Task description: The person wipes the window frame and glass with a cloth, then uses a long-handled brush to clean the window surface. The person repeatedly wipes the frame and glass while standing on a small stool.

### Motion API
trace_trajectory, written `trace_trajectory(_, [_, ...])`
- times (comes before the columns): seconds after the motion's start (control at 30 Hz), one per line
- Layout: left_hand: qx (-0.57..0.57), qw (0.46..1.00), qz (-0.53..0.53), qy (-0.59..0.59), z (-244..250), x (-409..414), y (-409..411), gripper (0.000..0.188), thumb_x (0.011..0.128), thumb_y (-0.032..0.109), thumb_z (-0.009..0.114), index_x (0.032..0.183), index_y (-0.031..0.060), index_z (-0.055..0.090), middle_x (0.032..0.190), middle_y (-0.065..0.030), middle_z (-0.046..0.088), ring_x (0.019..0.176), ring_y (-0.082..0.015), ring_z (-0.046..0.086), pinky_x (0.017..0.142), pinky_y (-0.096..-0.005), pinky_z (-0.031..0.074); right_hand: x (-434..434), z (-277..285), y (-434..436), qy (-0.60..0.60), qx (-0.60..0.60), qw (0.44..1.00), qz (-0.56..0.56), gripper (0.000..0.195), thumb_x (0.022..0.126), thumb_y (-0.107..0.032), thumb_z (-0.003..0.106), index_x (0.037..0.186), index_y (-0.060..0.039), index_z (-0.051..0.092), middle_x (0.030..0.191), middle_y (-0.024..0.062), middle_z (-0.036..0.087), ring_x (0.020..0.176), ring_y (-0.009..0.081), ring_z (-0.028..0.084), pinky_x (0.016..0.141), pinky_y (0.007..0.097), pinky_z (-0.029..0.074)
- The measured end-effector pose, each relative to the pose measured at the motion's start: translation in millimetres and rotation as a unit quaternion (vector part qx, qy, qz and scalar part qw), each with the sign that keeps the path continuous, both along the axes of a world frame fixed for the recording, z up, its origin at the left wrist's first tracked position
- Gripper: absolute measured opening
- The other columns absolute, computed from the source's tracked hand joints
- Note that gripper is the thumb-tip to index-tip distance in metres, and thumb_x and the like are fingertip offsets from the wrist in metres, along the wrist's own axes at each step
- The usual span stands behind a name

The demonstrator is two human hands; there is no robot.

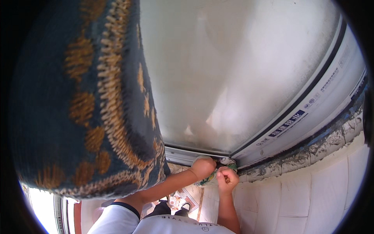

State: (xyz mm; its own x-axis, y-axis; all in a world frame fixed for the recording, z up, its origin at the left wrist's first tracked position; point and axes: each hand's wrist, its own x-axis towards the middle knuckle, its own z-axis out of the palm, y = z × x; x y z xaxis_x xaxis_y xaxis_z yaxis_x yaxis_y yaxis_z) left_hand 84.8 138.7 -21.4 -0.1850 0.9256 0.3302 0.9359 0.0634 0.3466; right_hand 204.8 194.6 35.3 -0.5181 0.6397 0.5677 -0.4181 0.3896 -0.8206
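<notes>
A frosted glass pane (222, 73) in a white metal frame (280, 131) fills the upper middle and right. At the frame's lower corner, my left hand (203, 167) is curled, back upward, over a patterned green and white cloth (207, 180). Close to its right, my right hand (227, 179) is closed, with a small brownish thing between the fingers that is too small to name. The cloth shows between and behind both hands, up against the corner. What my left fingers hold is hidden.
A dark blue curtain (43, 102) with a gold pattern hangs very near on the left. White wall tiles (295, 199) and a rough, broken plaster edge (324, 143) run beside the frame at right. Patterned floor tiles (190, 194) lie below, around my feet.
</notes>
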Motion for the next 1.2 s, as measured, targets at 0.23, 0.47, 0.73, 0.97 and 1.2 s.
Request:
trace_trajectory(0.23, [-0.036, 0.998, 0.019, -0.041, 23, -48, -58, 0.016, 0.069, 0.023, 0.056, 0.069, 0.0071, 0.057, 0.071, -0.0103, 0.058, 0.065, -0.0291, 0.060, 0.055, -0.0396, 0.048, -63, 4, -58, 0.032, 0.081, 0.996, -0.005, 0.012, 0.069, 0.000, 0.063, 0.065, 0.0004, 0.051, 0.060, 0.0105, 0.054, 0.056, 0.0209, 0.054, 0.052, 0.0277, 0.042])
trace_trajectory(0.47, [-0.094, 0.994, 0.051, -0.024, 27, -139, -119, 0.023, 0.077, 0.026, 0.050, 0.088, 0.0059, 0.055, 0.077, -0.0117, 0.059, 0.072, -0.0293, 0.061, 0.055, -0.0417, 0.047, -157, 10, -117, 0.069, 0.094, 0.993, 0.007, 0.014, 0.066, -0.001, 0.067, 0.063, -0.0033, 0.053, 0.056, 0.0080, 0.052, 0.052, 0.0255, 0.053, 0.050, 0.0323, 0.042])
trace_trajectory(0.73, [-0.169, 0.984, 0.061, -0.009, 11, -222, -144, 0.043, 0.075, 0.027, 0.055, 0.111, 0.0040, 0.054, 0.084, -0.0125, 0.062, 0.074, -0.0289, 0.063, 0.057, -0.0393, 0.049, -244, 10, -137, 0.099, 0.092, 0.991, -0.010, 0.017, 0.065, -0.002, 0.069, 0.061, -0.0066, 0.053, 0.052, 0.0059, 0.046, 0.045, 0.0237, 0.047, 0.044, 0.0327, 0.034])
trace_trajectory(0.97, [-0.145, 0.988, 0.045, 0.006, 12, -198, -118, 0.044, 0.069, 0.029, 0.057, 0.102, -0.0006, 0.055, 0.078, -0.0141, 0.059, 0.071, -0.0300, 0.061, 0.056, -0.0395, 0.048, -217, 13, -126, -0.007, 0.098, 0.994, -0.041, 0.011, 0.066, -0.002, 0.065, 0.065, -0.0047, 0.054, 0.058, 0.0083, 0.051, 0.049, 0.0258, 0.049, 0.045, 0.0332, 0.037])
trace_trajectory(1.2, [-0.033, 0.999, 0.014, -0.041, -13, -140, -92, 0.023, 0.070, 0.026, 0.056, 0.078, 0.0039, 0.055, 0.067, -0.0119, 0.059, 0.063, -0.0298, 0.060, 0.052, -0.0410, 0.046, -146, 11, -104, -0.065, 0.039, 0.994, -0.083, 0.014, 0.073, -0.001, 0.062, 0.064, -0.0012, 0.052, 0.056, 0.0032, 0.048, 0.043, 0.0098, 0.038, 0.041, 0.0245, 0.028])
